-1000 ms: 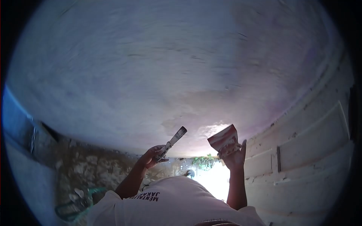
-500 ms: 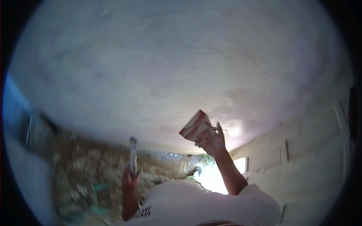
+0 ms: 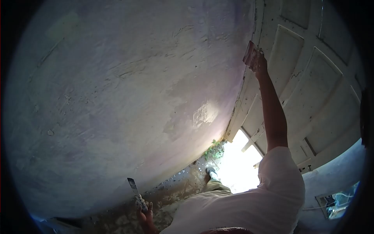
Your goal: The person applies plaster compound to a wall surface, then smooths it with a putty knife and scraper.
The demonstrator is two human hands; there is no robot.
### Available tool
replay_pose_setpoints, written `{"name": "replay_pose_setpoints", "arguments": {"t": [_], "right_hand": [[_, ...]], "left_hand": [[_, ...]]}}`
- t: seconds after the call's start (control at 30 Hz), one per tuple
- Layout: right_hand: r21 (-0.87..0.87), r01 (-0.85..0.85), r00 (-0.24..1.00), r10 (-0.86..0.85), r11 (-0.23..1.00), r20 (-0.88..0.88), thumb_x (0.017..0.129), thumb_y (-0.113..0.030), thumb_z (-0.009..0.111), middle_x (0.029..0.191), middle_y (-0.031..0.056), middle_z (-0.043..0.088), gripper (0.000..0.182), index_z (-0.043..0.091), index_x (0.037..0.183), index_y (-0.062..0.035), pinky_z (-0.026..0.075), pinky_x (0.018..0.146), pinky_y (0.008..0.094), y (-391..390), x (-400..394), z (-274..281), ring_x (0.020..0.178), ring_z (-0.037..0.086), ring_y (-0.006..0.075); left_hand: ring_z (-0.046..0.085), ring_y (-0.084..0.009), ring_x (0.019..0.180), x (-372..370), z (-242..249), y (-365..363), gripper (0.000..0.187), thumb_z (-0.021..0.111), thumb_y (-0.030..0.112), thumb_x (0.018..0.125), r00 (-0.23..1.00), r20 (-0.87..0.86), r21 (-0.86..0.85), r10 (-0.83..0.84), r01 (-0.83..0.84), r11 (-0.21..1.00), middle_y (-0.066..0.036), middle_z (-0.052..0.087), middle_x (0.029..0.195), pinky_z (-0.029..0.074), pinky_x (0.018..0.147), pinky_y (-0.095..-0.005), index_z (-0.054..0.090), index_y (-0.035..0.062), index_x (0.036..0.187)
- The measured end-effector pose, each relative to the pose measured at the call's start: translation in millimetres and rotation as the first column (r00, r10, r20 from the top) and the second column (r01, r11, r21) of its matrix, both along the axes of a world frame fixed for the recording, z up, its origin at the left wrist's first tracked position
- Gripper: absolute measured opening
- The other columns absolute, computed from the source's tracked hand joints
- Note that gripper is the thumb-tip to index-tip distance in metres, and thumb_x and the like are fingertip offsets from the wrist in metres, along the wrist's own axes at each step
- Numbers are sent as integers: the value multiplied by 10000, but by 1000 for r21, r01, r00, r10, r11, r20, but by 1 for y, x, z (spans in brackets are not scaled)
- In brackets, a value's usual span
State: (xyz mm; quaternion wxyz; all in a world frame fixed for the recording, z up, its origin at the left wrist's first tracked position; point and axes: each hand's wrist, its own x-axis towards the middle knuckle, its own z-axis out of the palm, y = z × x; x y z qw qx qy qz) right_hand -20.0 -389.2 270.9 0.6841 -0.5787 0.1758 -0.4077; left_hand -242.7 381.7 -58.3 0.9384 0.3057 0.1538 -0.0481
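My right hand (image 3: 261, 65), stretched far up, is closed on a broad reddish putty blade (image 3: 249, 54) smeared with white. The blade is at the wall's right-hand edge, beside the door frame; whether it touches the surface is hard to tell. Low on the left, my left hand (image 3: 145, 217) grips a putty knife (image 3: 134, 188) by its handle, which is caked with pale material. That knife's narrow metal blade points upward, in front of the wall. The large wall (image 3: 128, 101) has patchy white and pale purple areas, with rough marks and a shiny patch low on the right.
A panelled, whitish door (image 3: 288, 52) stands right of the wall. Bright light fills an opening (image 3: 237, 171) below it, with green plants (image 3: 215, 150) at the wall's foot. My shoe (image 3: 210, 170) rests on dirty ground. A small window (image 3: 339, 204) is at lower right.
My right hand has moved up and right with the reddish blade, from mid-wall to the door-frame edge. My left hand with the putty knife appears lower. The view has turned and tilted.
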Motion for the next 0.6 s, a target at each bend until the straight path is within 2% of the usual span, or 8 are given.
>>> {"name": "replay_pose_setpoints", "arguments": {"t": [0.1,0.3,0.4,0.43,0.47,0.57,0.6], "right_hand": [[41,223,956,-211,974,-204,897,-551,422,1230,161,523,592,515,1275,-104,444,688,435,-63,37,21,923,554,297],[-126,207,967,-223,970,-128,900,-508,444,965,91,623,524,613,1152,-81,451,651,362,-112,73,38,793,586,195],[-93,232,970,-238,968,-57,909,-466,450,854,101,632,452,636,1109,-106,455,618,360,-118,89,34,710,593,193],[-375,308,940,-341,874,-24,914,-453,443,848,125,631,435,643,1088,-107,452,621,374,-136,108,21,711,598,217],[-620,360,902,-429,697,41,919,-439,436,842,149,630,421,650,1067,-108,448,625,388,-166,138,0,712,603,240],[-401,229,911,-341,887,-234,930,-396,410,914,232,627,426,633,1021,-45,450,755,424,-69,92,36,920,602,359],[-491,246,930,-346,836,-124,929,-380,419,926,220,632,408,629,1049,-53,447,770,406,-64,96,23,897,599,362]], "left_hand": [[591,-231,857,20,10,-22,363,641,173,817,999,52,0,-16,16,1000,-71,613,1021,480,848,-482,530,89,1152],[590,-234,854,45,41,-89,326,646,160,813,988,129,-24,-87,91,996,-70,611,989,497,823,-493,538,100,1114],[583,-245,861,57,34,-121,293,624,149,829,981,149,-43,-121,129,991,-86,594,956,506,807,-508,528,94,1100],[581,-247,865,60,35,-132,288,620,147,833,976,162,-49,-143,153,987,-90,591,954,508,804,-510,525,93,1100],[577,-256,868,64,38,-144,285,612,144,839,974,172,-71,-150,164,984,-103,585,959,514,813,-511,518,87,1102],[577,-263,866,72,45,-171,299,605,148,846,968,142,-113,-207,224,968,-106,583,951,520,819,-512,508,75,1119],[581,-266,859,76,43,-175,303,592,147,857,965,111,-81,-238,247,966,-116,584,939,522,823,-515,503,50,1129]]}}
